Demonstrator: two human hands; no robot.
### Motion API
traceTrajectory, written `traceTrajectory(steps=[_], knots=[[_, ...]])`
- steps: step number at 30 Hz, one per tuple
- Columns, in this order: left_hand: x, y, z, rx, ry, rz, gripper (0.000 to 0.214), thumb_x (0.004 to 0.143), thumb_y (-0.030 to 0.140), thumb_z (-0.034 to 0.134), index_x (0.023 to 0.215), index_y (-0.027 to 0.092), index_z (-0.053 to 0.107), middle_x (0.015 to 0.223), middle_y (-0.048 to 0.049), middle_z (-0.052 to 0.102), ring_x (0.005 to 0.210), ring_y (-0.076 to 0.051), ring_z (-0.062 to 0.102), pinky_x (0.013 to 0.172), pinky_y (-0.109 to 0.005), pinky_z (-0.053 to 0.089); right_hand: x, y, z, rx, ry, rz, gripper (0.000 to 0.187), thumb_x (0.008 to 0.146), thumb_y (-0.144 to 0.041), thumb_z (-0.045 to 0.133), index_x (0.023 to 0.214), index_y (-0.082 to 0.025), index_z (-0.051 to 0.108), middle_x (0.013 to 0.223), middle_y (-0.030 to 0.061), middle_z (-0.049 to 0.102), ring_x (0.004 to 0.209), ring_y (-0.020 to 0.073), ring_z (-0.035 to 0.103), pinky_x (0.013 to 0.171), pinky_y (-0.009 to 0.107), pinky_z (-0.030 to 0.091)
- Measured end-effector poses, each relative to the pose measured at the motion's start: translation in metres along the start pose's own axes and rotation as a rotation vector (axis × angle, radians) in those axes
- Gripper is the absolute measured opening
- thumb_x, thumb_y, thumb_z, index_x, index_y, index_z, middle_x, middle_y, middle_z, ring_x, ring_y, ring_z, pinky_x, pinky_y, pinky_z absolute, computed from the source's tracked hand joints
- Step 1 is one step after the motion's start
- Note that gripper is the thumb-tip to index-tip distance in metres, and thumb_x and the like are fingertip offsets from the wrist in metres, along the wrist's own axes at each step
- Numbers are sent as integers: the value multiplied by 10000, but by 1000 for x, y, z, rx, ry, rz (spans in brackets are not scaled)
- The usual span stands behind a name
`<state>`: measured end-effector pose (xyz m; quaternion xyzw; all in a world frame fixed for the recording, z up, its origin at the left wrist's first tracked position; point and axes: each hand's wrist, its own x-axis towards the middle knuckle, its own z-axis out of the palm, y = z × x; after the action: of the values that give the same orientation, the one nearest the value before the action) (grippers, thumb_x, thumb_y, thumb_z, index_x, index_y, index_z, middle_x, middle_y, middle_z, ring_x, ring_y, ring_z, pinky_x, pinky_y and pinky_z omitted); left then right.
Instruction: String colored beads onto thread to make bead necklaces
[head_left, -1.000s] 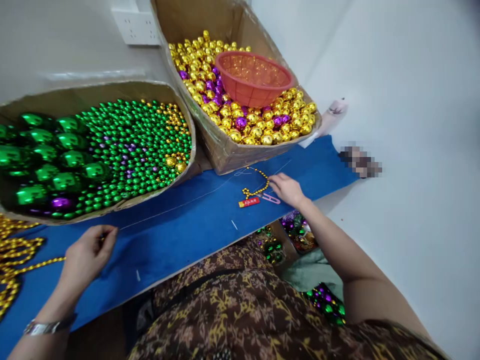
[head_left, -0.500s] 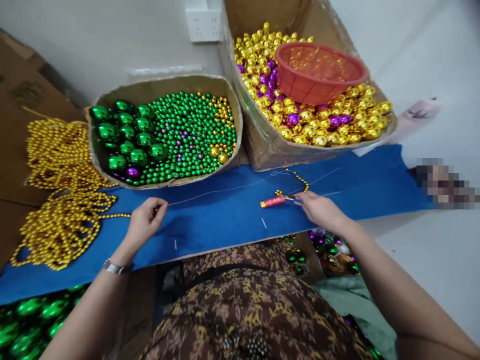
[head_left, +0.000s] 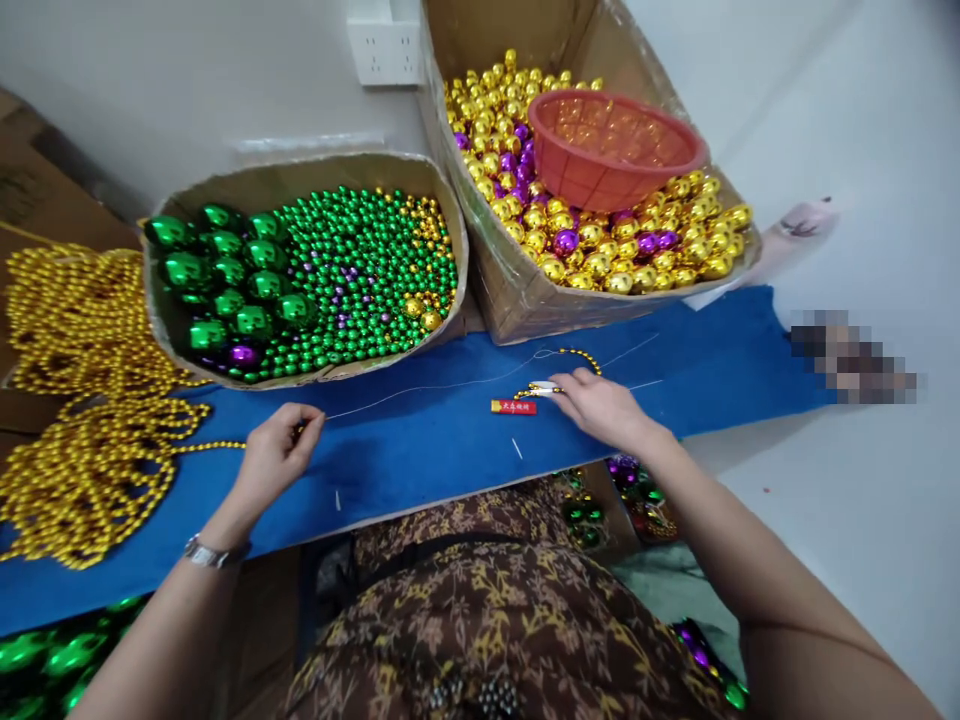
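My left hand (head_left: 274, 455) pinches the end of a thin thread (head_left: 450, 384) where a gold bead strand (head_left: 202, 447) meets it. The thread runs right across the blue cloth (head_left: 420, 450) toward my right hand (head_left: 604, 408). My right hand's fingers are closed on small pink snips (head_left: 547, 388) beside a red lighter (head_left: 514, 407). A short string of gold beads (head_left: 581, 354) curls just beyond that hand.
A cardboard box of green beads (head_left: 315, 265) and a box of gold and purple beads (head_left: 600, 250) with a red basket (head_left: 611, 145) stand behind the cloth. Piled gold bead strands (head_left: 82, 400) lie at the left. More beads sit below the board's edge (head_left: 630, 480).
My right hand took up the pink snips that lay next to the lighter and drew them in beside the short gold string. My left hand keeps its pinch. The camera swung left.
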<state>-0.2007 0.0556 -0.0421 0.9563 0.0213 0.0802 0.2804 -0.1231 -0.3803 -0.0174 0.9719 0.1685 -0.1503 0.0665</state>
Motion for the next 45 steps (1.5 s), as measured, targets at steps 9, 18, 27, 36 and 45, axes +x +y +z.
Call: traceTrajectory(steps=[9,18,27,36,45], knots=[[-2,3,-9,23,42,53,237,870,408,495,820,194,583,761,-14,611,579,-127,531,552,-258,421,63,-86,11,58,126,-214,327,991,-396,400,1179,-188,568,1133,152,587,1034,266,594,744,325,478],[4,6,-19,411,272,238,144,906,309,487,926,209,588,888,-37,641,758,-188,617,617,-273,429,72,-55,20,115,173,-167,382,987,-484,375,1283,-293,522,1184,80,595,1047,210,606,757,281,468],[24,-14,62,641,-84,347,266,897,163,400,922,166,664,869,-138,639,764,-253,586,591,-321,385,80,3,20,58,121,-139,381,949,-236,413,1302,-318,532,1300,66,546,953,201,655,751,310,484],[19,-17,65,657,-45,333,300,940,303,399,963,170,667,922,-142,665,823,-263,604,680,-337,443,87,-8,23,157,160,-187,201,918,-169,458,1040,-201,614,1147,112,615,889,187,658,707,275,464],[65,137,51,-214,-73,384,285,945,388,473,1001,174,653,918,-58,697,763,-159,645,693,-274,512,23,34,-78,821,684,-261,249,1002,-380,379,1011,-171,513,879,25,656,655,89,606,613,222,464]])
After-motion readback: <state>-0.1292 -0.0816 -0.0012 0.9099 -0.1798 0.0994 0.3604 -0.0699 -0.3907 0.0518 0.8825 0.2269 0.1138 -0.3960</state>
